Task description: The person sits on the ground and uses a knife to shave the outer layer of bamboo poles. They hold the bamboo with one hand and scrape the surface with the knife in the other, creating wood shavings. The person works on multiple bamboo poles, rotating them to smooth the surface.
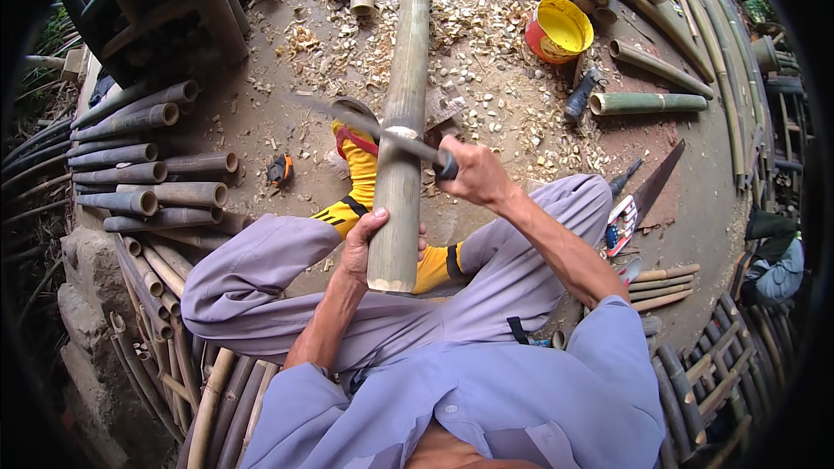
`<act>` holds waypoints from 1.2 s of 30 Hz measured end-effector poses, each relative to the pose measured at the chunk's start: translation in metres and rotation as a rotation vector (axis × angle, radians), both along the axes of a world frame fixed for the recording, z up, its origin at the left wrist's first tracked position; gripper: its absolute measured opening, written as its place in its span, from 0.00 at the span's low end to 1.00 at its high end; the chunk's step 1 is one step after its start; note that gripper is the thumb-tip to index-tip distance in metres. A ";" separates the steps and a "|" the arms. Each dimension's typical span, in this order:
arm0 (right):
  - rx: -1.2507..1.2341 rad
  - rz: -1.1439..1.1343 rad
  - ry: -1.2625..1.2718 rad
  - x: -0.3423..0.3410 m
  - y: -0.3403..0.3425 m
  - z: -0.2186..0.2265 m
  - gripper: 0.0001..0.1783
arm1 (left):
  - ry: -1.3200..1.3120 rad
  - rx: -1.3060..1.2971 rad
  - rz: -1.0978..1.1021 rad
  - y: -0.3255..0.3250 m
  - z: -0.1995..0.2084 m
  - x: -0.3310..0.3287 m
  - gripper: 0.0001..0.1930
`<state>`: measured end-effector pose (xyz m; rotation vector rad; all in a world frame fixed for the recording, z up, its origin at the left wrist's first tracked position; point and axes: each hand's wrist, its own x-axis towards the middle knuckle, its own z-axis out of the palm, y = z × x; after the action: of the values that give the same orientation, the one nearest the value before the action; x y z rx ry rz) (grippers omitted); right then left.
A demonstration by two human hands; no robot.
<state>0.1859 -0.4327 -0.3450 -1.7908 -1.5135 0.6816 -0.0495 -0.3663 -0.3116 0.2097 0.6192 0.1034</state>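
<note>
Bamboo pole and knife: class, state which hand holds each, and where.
Left hand holds the bamboo pole near its cut end; right hand holds the knife by its handle.

A round tin (pixel 559 30) is seen on the ground near the top right, among wood chips and beside the cut bamboo ends; its inside is coated yellow, and a red and yellow label is wrapped around its outer wall. A small flat packet (pixel 620 224), printed in red, white and blue, is seen lying on the ground at the right, just beside a saw blade. Its markings are too small to be made out. No signs or screens are seen.
</note>
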 end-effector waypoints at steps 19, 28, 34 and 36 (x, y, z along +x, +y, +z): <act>0.311 0.097 -0.145 -0.020 0.002 0.012 0.11 | -0.034 -0.019 0.046 0.000 0.002 -0.001 0.31; 0.242 0.106 -0.202 -0.017 0.007 0.010 0.15 | -0.060 -0.037 0.066 0.002 0.005 -0.004 0.31; 0.067 -0.001 -0.001 0.003 0.022 -0.003 0.15 | -0.148 -0.084 0.081 0.005 0.007 0.000 0.32; 0.279 0.109 -0.113 -0.022 0.007 0.013 0.15 | -0.141 -0.112 0.107 0.000 0.002 -0.005 0.32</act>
<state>0.1635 -0.4252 -0.3315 -1.5667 -1.6998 0.4020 -0.0543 -0.3664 -0.3099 0.0607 0.4938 0.1843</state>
